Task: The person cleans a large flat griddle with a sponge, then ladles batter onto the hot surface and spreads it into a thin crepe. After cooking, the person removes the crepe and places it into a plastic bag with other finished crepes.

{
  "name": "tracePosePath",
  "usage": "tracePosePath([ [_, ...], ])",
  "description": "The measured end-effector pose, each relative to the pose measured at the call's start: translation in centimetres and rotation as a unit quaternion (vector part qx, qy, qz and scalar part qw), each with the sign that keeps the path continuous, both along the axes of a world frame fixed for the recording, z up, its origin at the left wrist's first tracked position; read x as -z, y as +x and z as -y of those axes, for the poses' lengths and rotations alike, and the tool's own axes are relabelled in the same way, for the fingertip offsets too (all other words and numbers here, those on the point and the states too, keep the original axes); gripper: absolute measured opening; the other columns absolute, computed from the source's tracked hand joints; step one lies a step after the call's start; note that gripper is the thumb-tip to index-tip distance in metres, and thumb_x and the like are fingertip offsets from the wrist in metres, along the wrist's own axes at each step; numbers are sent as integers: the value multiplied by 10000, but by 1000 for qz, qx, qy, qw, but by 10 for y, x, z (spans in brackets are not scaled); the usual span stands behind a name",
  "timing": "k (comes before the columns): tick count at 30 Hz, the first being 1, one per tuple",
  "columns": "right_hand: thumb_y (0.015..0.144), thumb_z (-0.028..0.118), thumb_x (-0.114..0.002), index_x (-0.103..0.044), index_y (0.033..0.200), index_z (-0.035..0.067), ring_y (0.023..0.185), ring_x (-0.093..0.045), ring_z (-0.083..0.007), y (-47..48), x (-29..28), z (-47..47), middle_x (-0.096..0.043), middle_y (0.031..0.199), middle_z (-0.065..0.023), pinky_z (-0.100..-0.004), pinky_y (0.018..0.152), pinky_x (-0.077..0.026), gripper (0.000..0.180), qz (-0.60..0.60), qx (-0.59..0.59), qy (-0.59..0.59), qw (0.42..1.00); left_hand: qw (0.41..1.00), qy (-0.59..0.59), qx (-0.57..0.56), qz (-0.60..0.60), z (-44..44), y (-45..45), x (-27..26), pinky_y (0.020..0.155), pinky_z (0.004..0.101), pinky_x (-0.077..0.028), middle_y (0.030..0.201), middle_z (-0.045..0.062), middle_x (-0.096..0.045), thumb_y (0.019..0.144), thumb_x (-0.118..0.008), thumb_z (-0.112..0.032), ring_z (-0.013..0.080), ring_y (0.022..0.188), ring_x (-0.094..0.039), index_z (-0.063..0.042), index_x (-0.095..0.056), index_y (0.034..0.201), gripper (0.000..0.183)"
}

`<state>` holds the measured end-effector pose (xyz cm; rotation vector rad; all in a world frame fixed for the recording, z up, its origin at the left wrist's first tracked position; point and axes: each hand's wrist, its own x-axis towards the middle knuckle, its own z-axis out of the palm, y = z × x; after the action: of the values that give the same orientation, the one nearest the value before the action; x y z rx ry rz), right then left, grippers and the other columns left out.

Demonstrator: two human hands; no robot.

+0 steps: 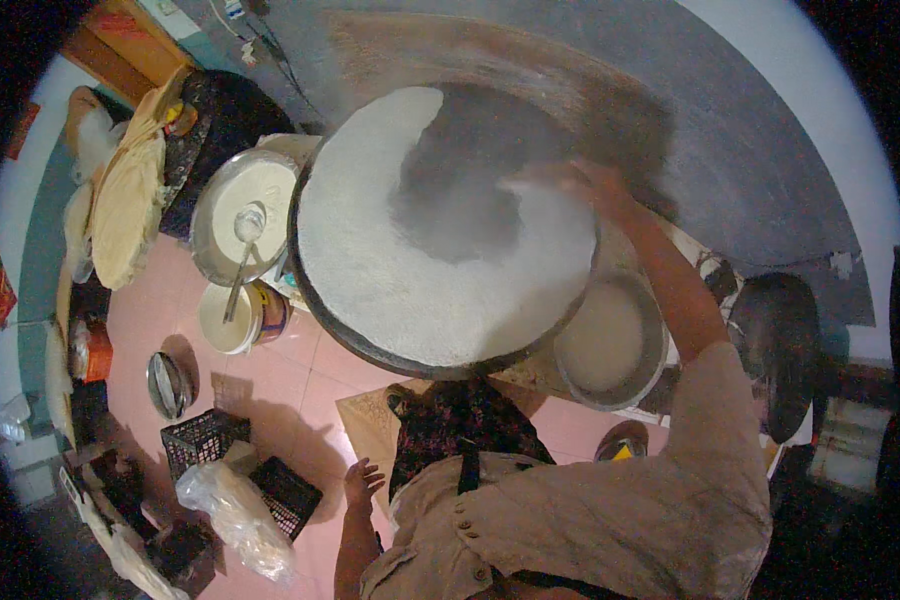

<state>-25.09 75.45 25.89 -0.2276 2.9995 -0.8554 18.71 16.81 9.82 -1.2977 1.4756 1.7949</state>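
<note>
A large round dark griddle point(487, 135) lies before me, a white layer of batter point(360, 202) curving over much of it. Its dark bare part shows at the top and centre, under steam. My right hand point(570, 180) is stretched over the right side of the griddle, at the end of the white layer; it is blurred, and whether it holds anything is unclear. My left hand point(364, 478) hangs low beside my body with its fingers apart, holding nothing. Left of the griddle, a metal bowl point(204, 247) of pale batter has a ladle point(246, 251) across it.
A white bucket point(225, 319) stands below the bowl. Right of the griddle is a basin point(611, 341) of cloudy liquid. Black plastic crates point(289, 491) and a plastic-wrapped bundle point(240, 521) lie at lower left. Large pale thin sheets point(127, 210) are stacked at far left.
</note>
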Motion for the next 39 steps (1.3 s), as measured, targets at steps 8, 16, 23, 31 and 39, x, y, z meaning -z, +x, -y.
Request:
tracePosePath([
  [8, 864, 319, -640, -611, 1202, 69, 1030, -613, -247, -35, -4, -9, -661, 1084, -115, -373, 918, -453, 422, 66, -123, -64, 988, 999, -22, -42, 25, -17, 8, 0, 707, 393, -559, 1050, 140, -611, 941, -524, -365, 267, 829, -651, -31, -501, 1288, 482],
  [16, 841, 428, -649, -577, 1249, 65, 1095, -602, -320, -91, -7, 8, -636, 1183, -148, -407, 973, -447, 551, 48, -98, -30, 994, 997, -46, -63, 10, -6, 13, -4, 748, 453, -563, 1067, 150, -608, 924, -558, -388, 284, 873, -647, -39, -489, 1302, 519],
  [23, 910, 211, -608, -594, 1183, 41, 989, -603, -169, -116, -52, 82, -664, 1057, -93, -305, 861, -457, 322, 48, -89, -134, 986, 997, -25, -72, 27, 56, -13, 13, 667, 395, -562, 1051, 160, -617, 943, -533, -340, 268, 790, -658, -33, -521, 1240, 428],
  [31, 894, 280, -630, -595, 1224, 36, 831, -659, -209, -15, -25, 30, -682, 987, -93, -374, 704, -493, 411, -20, 395, -61, 917, 998, 50, -4, 24, 119, -104, 37, 668, 401, -567, 1029, 150, -621, 958, -517, -349, 267, 800, -661, -49, -499, 1265, 430],
  [39, 870, 469, -563, -657, 1081, 64, 842, -643, -407, -38, 53, -8, -677, 901, -199, -503, 755, -496, 467, -44, 425, 189, 884, 996, 59, 66, 7, 176, -122, 75, 675, 425, -557, 1014, 154, -609, 950, -536, -408, 284, 777, -660, -43, -485, 1294, 504],
])
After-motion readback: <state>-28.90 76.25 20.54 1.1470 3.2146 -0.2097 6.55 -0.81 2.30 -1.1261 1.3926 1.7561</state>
